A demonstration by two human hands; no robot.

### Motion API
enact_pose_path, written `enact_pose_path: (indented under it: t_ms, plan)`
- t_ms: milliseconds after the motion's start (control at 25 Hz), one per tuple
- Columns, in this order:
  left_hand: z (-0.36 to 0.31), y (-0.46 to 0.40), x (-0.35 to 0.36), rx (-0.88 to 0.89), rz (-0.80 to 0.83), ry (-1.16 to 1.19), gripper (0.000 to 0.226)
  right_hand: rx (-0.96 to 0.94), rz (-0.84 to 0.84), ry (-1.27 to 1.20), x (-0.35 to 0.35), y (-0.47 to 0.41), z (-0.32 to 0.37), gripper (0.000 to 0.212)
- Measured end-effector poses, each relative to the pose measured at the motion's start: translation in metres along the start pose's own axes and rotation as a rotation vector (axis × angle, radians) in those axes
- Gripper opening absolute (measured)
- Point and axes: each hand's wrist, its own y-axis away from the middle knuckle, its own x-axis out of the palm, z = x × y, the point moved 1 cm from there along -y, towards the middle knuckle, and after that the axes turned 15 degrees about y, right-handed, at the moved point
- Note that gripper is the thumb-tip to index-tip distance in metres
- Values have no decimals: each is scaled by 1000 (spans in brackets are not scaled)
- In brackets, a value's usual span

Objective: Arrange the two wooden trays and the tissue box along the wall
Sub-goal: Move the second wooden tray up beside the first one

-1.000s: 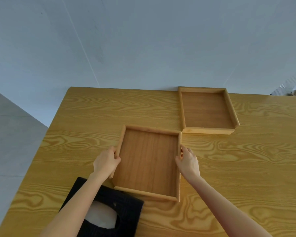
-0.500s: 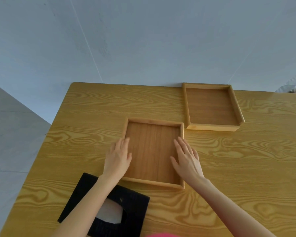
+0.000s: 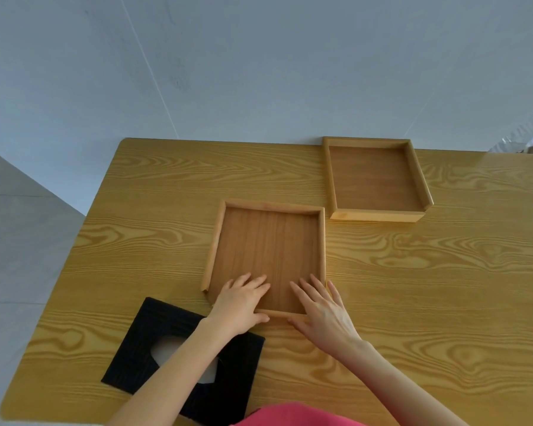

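A shallow wooden tray (image 3: 213,250) lies in the middle of the table, a little left of and nearer than a deeper second wooden tray (image 3: 376,215), whose far edge touches the wall. My left hand (image 3: 243,302) and my right hand (image 3: 320,305) both rest on the shallow tray's near edge. Their fingers lie flat on its floor and the thumbs press outside the near rim. A black tissue box (image 3: 139,345) with a white tissue in its opening sits at the near left. My left forearm crosses over part of it.
The yellow wood-grain table (image 3: 443,302) butts against a pale grey wall (image 3: 259,72). Its left edge (image 3: 74,272) drops to a grey floor. Bare tabletop lies between the shallow tray and the wall. Pink clothing (image 3: 290,416) shows at the bottom.
My hands moved from the shallow tray's two sides to its near rim. The tray slid away from me toward the wall and now sits close beside the deeper tray's near left corner.
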Motion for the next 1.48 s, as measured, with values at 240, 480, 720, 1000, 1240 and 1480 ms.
enact_pose_path:
  t_ms: [240, 480, 720, 1000, 1240, 1480]
  plan:
    - [3, -13, -4, -25, 4, 53, 68, -14, -11, -54, -1, -17, -12, 86]
    - [0, -43, -22, -27, -45, 130, 67, -7, -3, 46, -3, -46, -32, 72]
    - [-5, -83, -47, -29, -55, 124, 64, 22, 19, 222, -9, -88, -56, 55]
    - [-8, -129, -76, -24, -83, 97, 62, -24, 42, 245, -28, -136, -83, 84]
    - [-4, -155, -99, -24, -53, 73, 63, -5, 29, 244, -29, -166, -92, 87]
    - [-1, -162, -102, -16, -63, 65, 63, -7, 69, 229, -31, -172, -94, 70]
